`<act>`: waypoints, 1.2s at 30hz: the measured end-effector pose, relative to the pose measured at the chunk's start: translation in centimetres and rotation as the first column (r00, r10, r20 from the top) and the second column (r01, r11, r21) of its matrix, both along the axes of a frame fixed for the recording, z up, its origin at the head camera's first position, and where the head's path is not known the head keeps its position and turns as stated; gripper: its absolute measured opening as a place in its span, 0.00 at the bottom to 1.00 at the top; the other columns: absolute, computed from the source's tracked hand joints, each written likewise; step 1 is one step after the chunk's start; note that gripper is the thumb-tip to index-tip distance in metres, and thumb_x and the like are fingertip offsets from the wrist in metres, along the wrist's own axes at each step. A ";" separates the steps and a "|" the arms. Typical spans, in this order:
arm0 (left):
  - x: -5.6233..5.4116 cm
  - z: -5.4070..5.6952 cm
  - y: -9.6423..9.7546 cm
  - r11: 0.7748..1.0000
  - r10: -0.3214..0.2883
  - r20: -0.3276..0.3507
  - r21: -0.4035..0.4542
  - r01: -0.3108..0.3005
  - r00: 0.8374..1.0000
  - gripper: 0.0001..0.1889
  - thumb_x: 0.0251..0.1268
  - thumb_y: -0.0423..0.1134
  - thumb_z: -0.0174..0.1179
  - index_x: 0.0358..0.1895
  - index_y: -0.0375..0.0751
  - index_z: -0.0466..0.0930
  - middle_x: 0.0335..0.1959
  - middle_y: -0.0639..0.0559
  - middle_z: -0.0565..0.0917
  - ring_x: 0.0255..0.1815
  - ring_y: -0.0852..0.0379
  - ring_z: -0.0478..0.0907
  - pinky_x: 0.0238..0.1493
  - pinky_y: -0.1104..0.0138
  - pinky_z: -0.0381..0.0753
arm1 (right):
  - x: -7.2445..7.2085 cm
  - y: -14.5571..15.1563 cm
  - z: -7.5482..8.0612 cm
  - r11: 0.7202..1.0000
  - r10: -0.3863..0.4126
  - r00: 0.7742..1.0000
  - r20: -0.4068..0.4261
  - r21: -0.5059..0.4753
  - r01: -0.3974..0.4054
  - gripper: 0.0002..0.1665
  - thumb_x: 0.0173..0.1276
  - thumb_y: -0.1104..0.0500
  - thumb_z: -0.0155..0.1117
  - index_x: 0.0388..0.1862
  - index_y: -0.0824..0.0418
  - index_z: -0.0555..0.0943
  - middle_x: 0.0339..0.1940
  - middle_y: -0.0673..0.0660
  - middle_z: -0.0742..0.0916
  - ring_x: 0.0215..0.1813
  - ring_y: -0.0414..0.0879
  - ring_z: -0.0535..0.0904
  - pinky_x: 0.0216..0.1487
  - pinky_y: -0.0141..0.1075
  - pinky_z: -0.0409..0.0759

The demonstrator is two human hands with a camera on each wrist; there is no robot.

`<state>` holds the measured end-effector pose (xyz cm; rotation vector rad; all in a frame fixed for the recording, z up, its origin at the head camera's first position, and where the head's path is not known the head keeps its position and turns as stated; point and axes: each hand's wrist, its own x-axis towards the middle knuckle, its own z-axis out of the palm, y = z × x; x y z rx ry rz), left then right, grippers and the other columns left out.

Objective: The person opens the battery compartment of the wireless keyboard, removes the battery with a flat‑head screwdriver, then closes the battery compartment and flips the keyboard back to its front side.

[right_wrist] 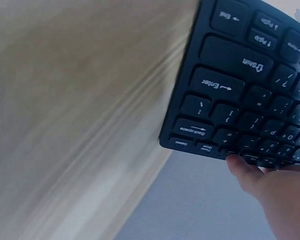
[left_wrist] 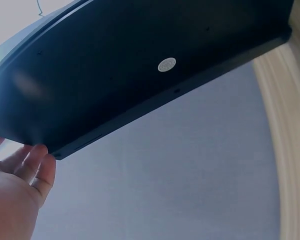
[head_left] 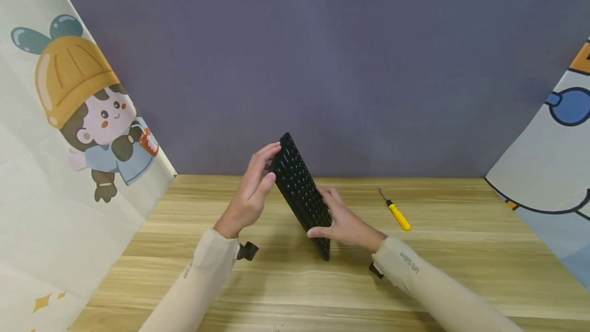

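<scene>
From my seat at the feeds, I start at the far left with a white panel [head_left: 27, 193] printed with a cartoon child [head_left: 103, 117] in a mustard-yellow hat and blue clothes.

Next, I see the left hand [head_left: 249, 199] under a beige sleeve [head_left: 198, 275]; it pinches the raised end of a black rectangular keyboard [head_left: 299, 183], thumb and fingers at its edges. That keyboard is held steeply tilted over the wood-grain table [head_left: 184, 250], keys facing right; I cannot tell whether its lower end touches the wood. My left wrist view gives me its plain underside, with a pale oval sticker [left_wrist: 166, 64].

The right hand [head_left: 343, 222] grips the keyboard nearer its lower end, and in my right wrist view the thumb sits at the edge beside the top row of keys.

Farther right, I have a yellow-handled screwdriver [head_left: 398, 216] with a metal shaft lying on the table, well apart from the keyboard.
</scene>
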<state>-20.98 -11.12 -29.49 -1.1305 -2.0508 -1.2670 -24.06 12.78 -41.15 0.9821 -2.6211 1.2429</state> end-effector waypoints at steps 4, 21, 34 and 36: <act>-0.2 -0.1 0.3 1.000 -0.013 -0.006 -0.019 0.013 1.000 0.23 0.74 0.35 0.36 0.69 0.29 0.56 0.70 0.36 0.56 0.70 0.46 0.53 0.64 0.50 0.57 | 0.1 -0.2 -0.2 0.998 0.030 0.999 0.021 -0.051 -0.029 0.63 0.50 0.40 0.74 0.76 0.52 0.48 0.66 0.55 0.61 0.64 0.52 0.65 0.60 0.53 0.67; -2.0 -0.6 1.3 0.995 -0.014 -0.065 -0.098 0.008 0.998 0.31 0.75 0.57 0.38 0.71 0.41 0.58 0.72 0.48 0.57 0.71 0.52 0.52 0.66 0.49 0.50 | 1.1 -0.4 0.9 0.990 0.100 0.994 0.046 -0.104 -0.094 0.59 0.58 0.50 0.72 0.77 0.57 0.43 0.73 0.59 0.54 0.71 0.57 0.55 0.65 0.55 0.60; -2.1 -1.0 1.4 0.997 -0.040 -0.052 -0.075 0.036 0.998 0.31 0.75 0.57 0.37 0.72 0.42 0.56 0.73 0.50 0.56 0.69 0.52 0.55 0.54 0.47 0.65 | 0.1 -0.1 0.8 0.992 0.062 0.997 -0.051 -0.103 -0.067 0.59 0.58 0.32 0.60 0.78 0.50 0.41 0.73 0.56 0.54 0.72 0.58 0.53 0.64 0.57 0.60; -2.2 -1.0 1.5 0.997 -0.041 -0.054 -0.071 0.037 0.998 0.30 0.75 0.57 0.37 0.72 0.43 0.56 0.73 0.50 0.56 0.69 0.51 0.55 0.55 0.48 0.65 | 0.0 -0.1 1.2 0.990 0.068 0.995 -0.071 -0.123 -0.076 0.59 0.59 0.31 0.59 0.78 0.51 0.42 0.74 0.57 0.53 0.72 0.58 0.52 0.64 0.57 0.60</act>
